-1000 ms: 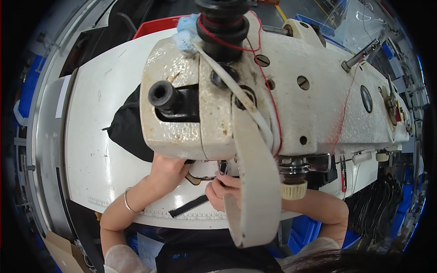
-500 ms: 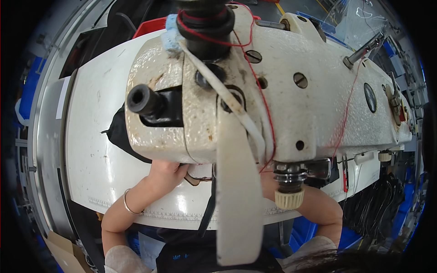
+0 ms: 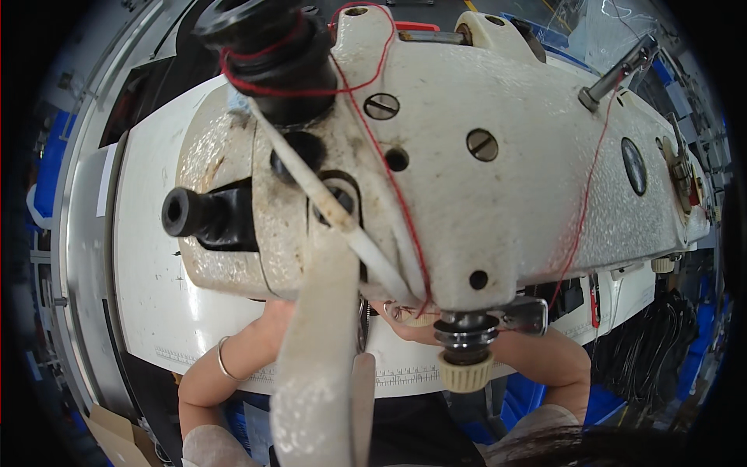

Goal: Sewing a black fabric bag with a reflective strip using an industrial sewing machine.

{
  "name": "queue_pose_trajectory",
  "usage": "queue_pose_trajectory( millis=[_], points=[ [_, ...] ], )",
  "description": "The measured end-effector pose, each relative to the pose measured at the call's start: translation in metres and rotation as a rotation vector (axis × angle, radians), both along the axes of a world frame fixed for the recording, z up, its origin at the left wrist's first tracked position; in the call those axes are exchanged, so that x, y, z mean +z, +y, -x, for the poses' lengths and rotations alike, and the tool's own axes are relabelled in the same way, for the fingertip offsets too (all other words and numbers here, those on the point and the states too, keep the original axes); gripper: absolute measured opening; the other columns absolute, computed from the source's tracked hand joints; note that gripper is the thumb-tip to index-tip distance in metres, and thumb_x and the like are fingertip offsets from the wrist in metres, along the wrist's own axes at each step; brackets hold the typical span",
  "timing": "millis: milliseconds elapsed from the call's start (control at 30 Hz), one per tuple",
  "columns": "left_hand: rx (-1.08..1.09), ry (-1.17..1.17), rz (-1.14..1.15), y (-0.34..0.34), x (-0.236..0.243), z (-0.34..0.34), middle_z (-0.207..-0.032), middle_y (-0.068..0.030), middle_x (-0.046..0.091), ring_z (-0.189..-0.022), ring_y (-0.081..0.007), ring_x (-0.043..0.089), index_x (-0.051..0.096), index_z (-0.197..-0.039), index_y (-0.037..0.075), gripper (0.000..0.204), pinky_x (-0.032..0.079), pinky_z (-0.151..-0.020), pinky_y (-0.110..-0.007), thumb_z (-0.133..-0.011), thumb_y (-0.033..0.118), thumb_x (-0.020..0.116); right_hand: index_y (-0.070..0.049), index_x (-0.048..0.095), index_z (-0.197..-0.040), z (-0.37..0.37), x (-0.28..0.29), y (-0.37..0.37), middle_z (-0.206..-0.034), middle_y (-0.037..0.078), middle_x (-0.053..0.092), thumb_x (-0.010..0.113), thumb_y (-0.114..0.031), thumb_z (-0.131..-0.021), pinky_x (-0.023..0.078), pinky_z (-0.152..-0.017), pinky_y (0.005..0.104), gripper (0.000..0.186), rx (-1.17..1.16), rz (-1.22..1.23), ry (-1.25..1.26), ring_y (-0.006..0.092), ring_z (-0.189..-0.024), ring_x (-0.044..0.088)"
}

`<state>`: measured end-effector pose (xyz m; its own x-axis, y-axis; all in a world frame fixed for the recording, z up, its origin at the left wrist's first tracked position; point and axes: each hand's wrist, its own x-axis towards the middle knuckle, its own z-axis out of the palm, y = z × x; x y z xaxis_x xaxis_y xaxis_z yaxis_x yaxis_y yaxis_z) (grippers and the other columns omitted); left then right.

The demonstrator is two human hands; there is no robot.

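A cream sewing machine [image 3: 467, 210] fills the middle of the view and covers most of the work area. My left hand [image 3: 276, 321], below a bangle on the wrist, reaches under the front end of the machine head; its fingers are hidden. Between the long white lever [image 3: 315, 366] and the cream tension knob [image 3: 465, 372], part of my right hand [image 3: 408, 325] shows near the needle area. Its fingertips are mostly covered, and what they touch cannot be made out. Red thread [image 3: 389, 171] runs down the machine's front from a black post [image 3: 272, 78].
The white curved table [image 3: 159, 311] has a ruler strip along its near edge. A red-handled tool [image 3: 595, 303] lies at the right, beside a hanging bundle of black strips [image 3: 642, 358]. Blue bins [image 3: 520, 397] stand below, and an open cardboard box [image 3: 120, 436] sits at lower left.
The view has shifted, so the machine looks larger and farther left. Black cloth and a pale piece with a brown edge, seen by my left hand before, are hidden now. More of my right hand shows.
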<state>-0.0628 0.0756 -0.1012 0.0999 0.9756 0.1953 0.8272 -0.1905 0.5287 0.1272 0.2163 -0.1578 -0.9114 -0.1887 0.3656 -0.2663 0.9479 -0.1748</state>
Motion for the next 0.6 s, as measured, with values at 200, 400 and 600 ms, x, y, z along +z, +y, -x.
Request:
queue_pose_trajectory(
  millis=[200, 400, 600],
  points=[
    [0.080, 0.073, -0.134, 0.011, 0.023, -0.005, -0.087, -0.0145, 0.061, -0.076, -0.0285, 0.060, 0.058, -0.095, 0.001, 0.026, 0.048, -0.068, -0.039, -0.069, 0.006, 0.063, -0.001, 0.059, -0.061, -0.003, 0.043, 0.004, -0.065, 0.004, 0.053, 0.060, -0.003, -0.058, 0.051, -0.050, 0.0335, 0.004, -0.179, 0.207, -0.018, 0.0190, -0.056, 0.059],
    [0.111, 0.087, -0.169, 0.016, 0.026, -0.008, -0.083, -0.0148, 0.059, -0.071, -0.0293, 0.060, 0.057, -0.090, 0.001, 0.024, 0.048, -0.062, -0.039, -0.067, 0.004, 0.063, -0.001, 0.059, -0.060, 0.001, 0.056, 0.008, -0.067, 0.004, 0.053, 0.062, -0.004, -0.054, 0.051, -0.052, 0.0326, 0.007, -0.139, 0.034, 0.072, 0.0180, -0.061, 0.060],
    [0.125, 0.095, -0.184, 0.016, 0.025, -0.011, -0.078, -0.0151, 0.058, -0.066, -0.0300, 0.059, 0.056, -0.085, 0.002, 0.022, 0.047, -0.057, -0.040, -0.064, 0.001, 0.064, -0.001, 0.058, -0.058, 0.000, 0.055, 0.008, -0.068, 0.004, 0.055, 0.063, -0.004, -0.054, 0.052, -0.056, 0.0322, 0.006, -0.119, 0.001, 0.046, 0.0187, -0.064, 0.060]
  ],
)
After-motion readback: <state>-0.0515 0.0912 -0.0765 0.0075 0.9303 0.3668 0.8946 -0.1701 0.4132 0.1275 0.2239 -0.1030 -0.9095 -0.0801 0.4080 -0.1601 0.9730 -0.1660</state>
